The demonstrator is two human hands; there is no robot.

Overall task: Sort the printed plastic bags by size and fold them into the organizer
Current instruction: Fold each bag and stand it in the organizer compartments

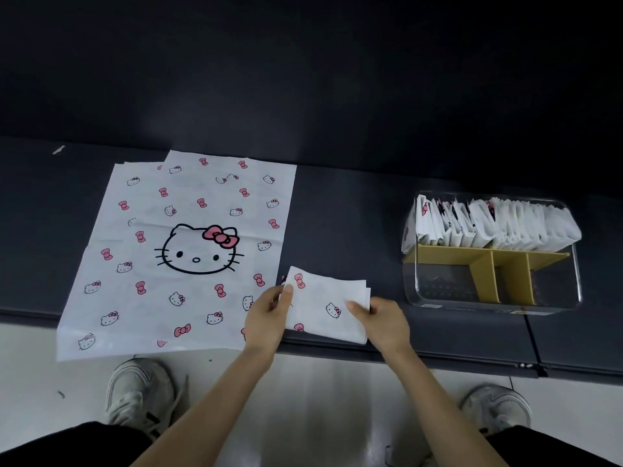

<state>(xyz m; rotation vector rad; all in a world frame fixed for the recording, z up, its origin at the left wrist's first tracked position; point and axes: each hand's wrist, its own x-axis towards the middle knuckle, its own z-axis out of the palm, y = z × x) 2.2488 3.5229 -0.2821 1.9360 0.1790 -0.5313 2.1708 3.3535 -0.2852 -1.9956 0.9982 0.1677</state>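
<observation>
- The left hand [268, 315] and the right hand [381, 320] each pinch one side of a small folded white plastic bag with pink bows [328, 305], at the near edge of the dark bench [337, 214].
- Just to its left, large white cat-printed bags [175, 257] lie flat and stacked.
- Farther right, a clear plastic organizer with yellow dividers [553, 291] holds upright folded bags [488, 224] in its back row.

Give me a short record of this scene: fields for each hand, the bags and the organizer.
left hand: pinches the left edge of the folded bag
right hand: pinches its right edge
large bags: unfolded, stacked flat on the dark bench, left of the folded bag
organizer: clear box with yellow dividers, right of the hands; filed bags stand in its far row
</observation>
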